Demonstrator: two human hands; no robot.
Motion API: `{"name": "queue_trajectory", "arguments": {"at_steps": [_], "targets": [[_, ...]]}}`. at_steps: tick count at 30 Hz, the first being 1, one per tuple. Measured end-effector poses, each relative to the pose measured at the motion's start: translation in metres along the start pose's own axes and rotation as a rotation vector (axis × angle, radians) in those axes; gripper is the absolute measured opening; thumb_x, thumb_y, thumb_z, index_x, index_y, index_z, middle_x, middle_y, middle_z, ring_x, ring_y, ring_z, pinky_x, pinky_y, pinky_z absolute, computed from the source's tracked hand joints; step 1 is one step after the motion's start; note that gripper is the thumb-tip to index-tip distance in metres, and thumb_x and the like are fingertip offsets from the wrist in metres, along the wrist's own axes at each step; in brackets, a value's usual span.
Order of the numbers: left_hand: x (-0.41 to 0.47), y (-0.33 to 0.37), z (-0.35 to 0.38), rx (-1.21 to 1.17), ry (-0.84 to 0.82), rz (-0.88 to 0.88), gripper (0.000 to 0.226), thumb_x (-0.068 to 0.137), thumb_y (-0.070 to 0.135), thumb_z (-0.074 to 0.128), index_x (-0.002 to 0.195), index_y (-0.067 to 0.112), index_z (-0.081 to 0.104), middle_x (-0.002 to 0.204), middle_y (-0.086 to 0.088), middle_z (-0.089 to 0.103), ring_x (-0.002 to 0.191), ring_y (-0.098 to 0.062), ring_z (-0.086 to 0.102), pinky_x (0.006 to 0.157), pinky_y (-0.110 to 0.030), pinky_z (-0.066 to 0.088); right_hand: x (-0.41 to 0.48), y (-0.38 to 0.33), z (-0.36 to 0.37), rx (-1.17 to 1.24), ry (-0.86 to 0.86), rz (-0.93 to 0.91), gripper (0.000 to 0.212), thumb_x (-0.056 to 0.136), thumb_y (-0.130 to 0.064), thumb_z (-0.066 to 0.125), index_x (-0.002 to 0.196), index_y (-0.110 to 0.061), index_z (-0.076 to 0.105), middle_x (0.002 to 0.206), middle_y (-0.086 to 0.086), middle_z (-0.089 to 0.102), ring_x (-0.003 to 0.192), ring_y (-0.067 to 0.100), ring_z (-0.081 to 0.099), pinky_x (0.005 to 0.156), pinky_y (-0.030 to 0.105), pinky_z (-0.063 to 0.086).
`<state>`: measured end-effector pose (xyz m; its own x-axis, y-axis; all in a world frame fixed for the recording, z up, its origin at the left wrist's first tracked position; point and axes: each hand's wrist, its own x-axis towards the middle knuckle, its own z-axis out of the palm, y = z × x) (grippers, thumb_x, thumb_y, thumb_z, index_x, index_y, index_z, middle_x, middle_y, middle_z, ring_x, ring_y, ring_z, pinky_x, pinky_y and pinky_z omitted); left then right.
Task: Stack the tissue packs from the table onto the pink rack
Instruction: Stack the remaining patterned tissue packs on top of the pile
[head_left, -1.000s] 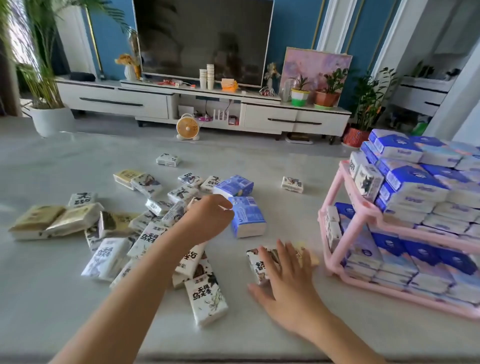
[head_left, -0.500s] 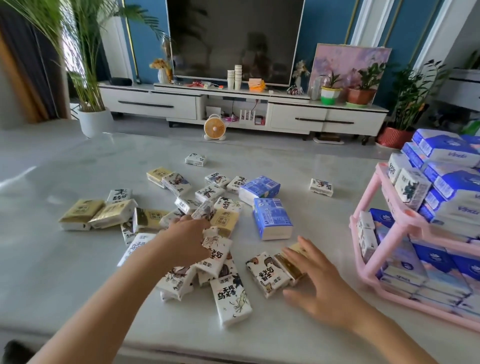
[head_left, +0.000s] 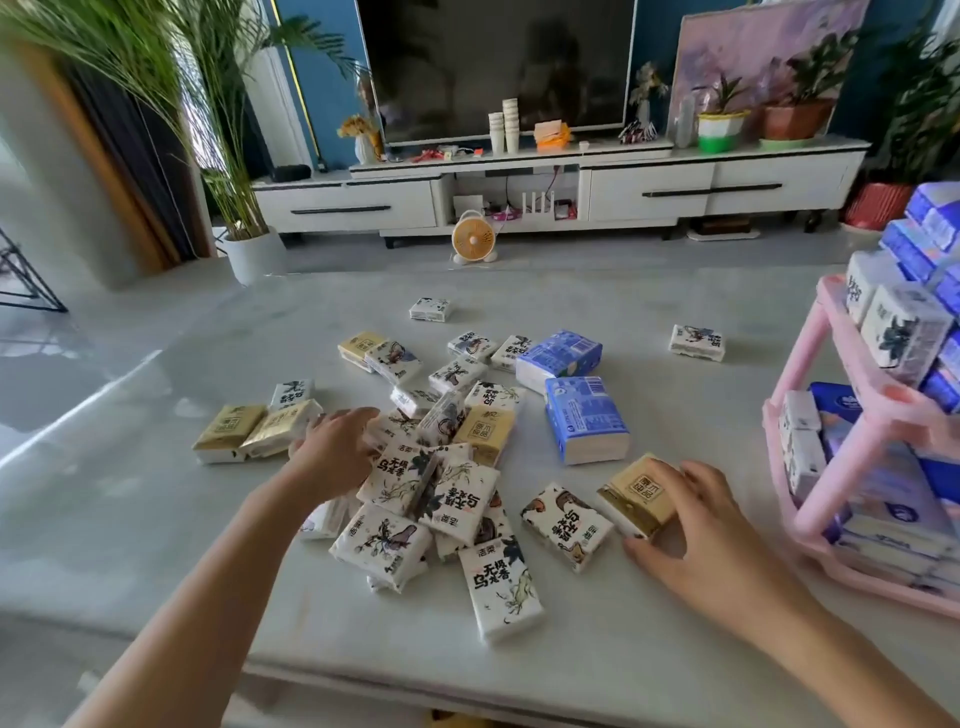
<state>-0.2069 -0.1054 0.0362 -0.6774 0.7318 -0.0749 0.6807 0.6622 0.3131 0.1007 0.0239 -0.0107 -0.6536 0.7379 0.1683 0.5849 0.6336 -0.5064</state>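
Right grip (head_left: 696, 535) clamped on gold pack (head_left: 636, 491), near right on bench (head_left: 156, 519). Left grip (head_left: 337, 452) fingers apart, flat on pile (head_left: 447, 499) of white packs, mid-bench. Two blue packs (head_left: 584, 415) just beyond. Pink rack (head_left: 857, 457) at right, part-filled with packs.

The nearest white pack (head_left: 501, 592) carries 洁柔 at its top edge and, below it, large black characters that look like 乌龙 and 无极香. The gold pack (head_left: 636, 493) shows 原木纯品 in a square frame. The blue pack (head_left: 584, 418) has print too small to read.
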Motion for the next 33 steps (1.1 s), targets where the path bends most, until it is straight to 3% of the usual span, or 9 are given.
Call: {"name": "queue_trajectory", "arguments": {"at_steps": [6, 10, 13, 17, 20, 22, 25, 30, 33], "targets": [[0.021, -0.012, 0.010, 0.045, 0.068, -0.037, 0.054, 0.088, 0.016, 0.053, 0.139, 0.018, 0.037, 0.149, -0.007, 0.030, 0.141, -0.028, 0.016, 0.113, -0.053, 0.018, -0.002, 0.004, 0.003, 0.051, 0.147, -0.095, 0.072, 0.058, -0.014, 0.085, 0.123, -0.008, 0.055, 0.119, 0.008, 0.056, 0.112, 0.025, 0.050, 0.092, 0.006, 0.021], [0.025, 0.000, 0.007, 0.166, 0.153, -0.071, 0.061, 0.082, 0.009, 0.059, 0.139, 0.016, 0.038, 0.145, -0.016, 0.027, 0.136, -0.033, 0.018, 0.111, -0.049, 0.022, -0.005, -0.008, -0.008, 0.198, 0.191, -0.264, 0.069, 0.063, -0.024, 0.078, 0.126, -0.018, 0.049, 0.128, -0.004, 0.045, 0.119, 0.003, 0.039, 0.102, 0.003, 0.019], [0.022, 0.007, -0.012, 0.158, 0.296, -0.126, 0.057, 0.074, 0.016, 0.071, 0.126, 0.004, 0.051, 0.125, -0.019, 0.040, 0.117, -0.036, 0.036, 0.100, -0.048, 0.037, -0.019, -0.026, -0.024, 0.304, 0.253, -0.332, 0.059, 0.070, -0.033, 0.064, 0.125, -0.019, 0.047, 0.129, 0.002, 0.042, 0.125, 0.003, 0.037, 0.104, 0.008, 0.023], [0.009, 0.039, -0.049, -0.083, 0.574, -0.151, 0.061, 0.071, 0.027, 0.073, 0.118, -0.006, 0.051, 0.119, -0.025, 0.044, 0.110, -0.039, 0.038, 0.094, -0.049, 0.037, -0.045, -0.045, -0.070, 0.338, 0.409, -0.412, 0.056, 0.069, -0.030, 0.066, 0.122, -0.023, 0.051, 0.128, 0.002, 0.041, 0.127, 0.007, 0.038, 0.102, 0.013, 0.030], [-0.008, 0.094, -0.073, -0.376, 0.579, 0.025, 0.058, 0.071, 0.034, 0.073, 0.113, -0.001, 0.054, 0.111, -0.024, 0.053, 0.102, -0.037, 0.049, 0.083, -0.044, 0.046, -0.055, -0.051, -0.131, 0.398, 0.510, -0.429, 0.057, 0.068, -0.032, 0.066, 0.122, -0.032, 0.050, 0.131, -0.008, 0.042, 0.127, 0.019, 0.043, 0.097, 0.024, 0.042], [-0.026, 0.141, -0.088, -0.614, 0.503, 0.213, 0.050, 0.069, 0.036, 0.073, 0.107, 0.006, 0.057, 0.104, -0.013, 0.061, 0.093, -0.031, 0.058, 0.071, -0.036, 0.048, -0.056, -0.048, -0.175, 0.340, 0.563, -0.381, 0.056, 0.067, -0.038, 0.066, 0.120, -0.036, 0.051, 0.127, -0.010, 0.048, 0.122, 0.010, 0.047, 0.091, 0.010, 0.041], [-0.058, 0.203, -0.102, -0.741, 0.416, 0.435, 0.038, 0.073, 0.031, 0.074, 0.104, 0.020, 0.055, 0.100, 0.006, 0.061, 0.094, -0.013, 0.056, 0.072, -0.023, 0.038, -0.058, -0.027, -0.226, 0.406, 0.579, -0.263, 0.050, 0.059, -0.042, 0.070, 0.108, -0.041, 0.057, 0.113, -0.015, 0.057, 0.104, -0.005, 0.051, 0.073, 0.000, 0.042], [-0.100, 0.274, -0.101, -0.758, 0.263, 0.748, 0.050, 0.069, 0.017, 0.076, 0.108, 0.035, 0.049, 0.104, 0.022, 0.056, 0.103, -0.001, 0.053, 0.089, -0.022, 0.040, -0.052, 0.010, -0.238, 0.157, 0.457, -0.157, 0.054, 0.056, -0.059, 0.059, 0.109, -0.052, 0.052, 0.117, -0.031, 0.052, 0.110, -0.006, 0.047, 0.080, 0.001, 0.036], [-0.113, 0.302, -0.095, -0.772, 0.167, 0.872, 0.052, 0.071, 0.010, 0.072, 0.106, 0.041, 0.049, 0.103, 0.026, 0.056, 0.102, 0.006, 0.053, 0.087, -0.018, 0.046, -0.048, 0.019, -0.233, 0.074, 0.426, -0.126, 0.054, 0.059, -0.060, 0.054, 0.112, -0.059, 0.046, 0.122, -0.044, 0.038, 0.117, -0.013, 0.037, 0.085, 0.004, 0.034]]}}
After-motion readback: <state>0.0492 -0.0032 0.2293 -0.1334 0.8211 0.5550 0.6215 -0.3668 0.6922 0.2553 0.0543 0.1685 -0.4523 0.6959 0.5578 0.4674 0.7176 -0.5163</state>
